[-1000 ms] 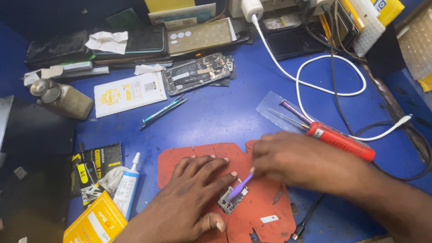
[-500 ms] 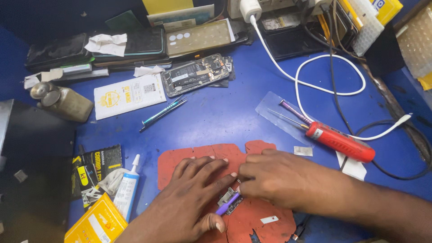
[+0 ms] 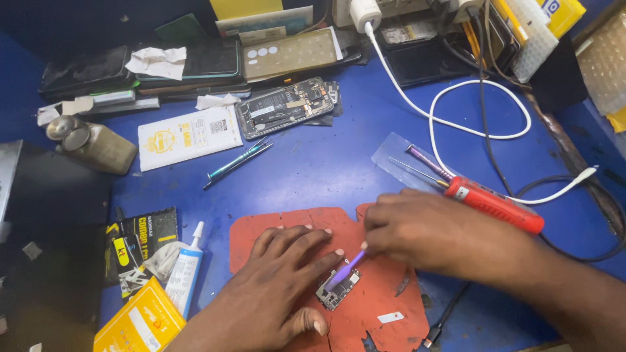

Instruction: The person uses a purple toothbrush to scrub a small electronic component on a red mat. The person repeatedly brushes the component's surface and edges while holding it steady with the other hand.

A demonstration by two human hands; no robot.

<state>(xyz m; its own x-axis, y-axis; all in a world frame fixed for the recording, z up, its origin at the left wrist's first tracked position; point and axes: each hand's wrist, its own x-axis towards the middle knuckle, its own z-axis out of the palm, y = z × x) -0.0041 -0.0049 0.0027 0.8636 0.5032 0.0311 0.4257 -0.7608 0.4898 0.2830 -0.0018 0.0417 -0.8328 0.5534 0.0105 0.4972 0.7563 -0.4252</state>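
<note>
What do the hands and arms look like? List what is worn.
Both are bare. The left hand and right hand wear no gloves, rings or watch that shows. No sleeve covers either forearm as far as the picture's edge. The fingers have short, pale nails. No markings, straps or cables are on them.

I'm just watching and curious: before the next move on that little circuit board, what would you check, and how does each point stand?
1. Left hand steadies the small circuit board: ok, fingers beside it.
2. Right hand grips the purple tool: ok.
3. Tool tip on the board: ok, it meets the board.
4. Board lies on the red mat: ok.
5. Red soldering iron clear of the hands: not ok, right behind the right hand.
6. Iron hot or cold: cannot tell.
</note>
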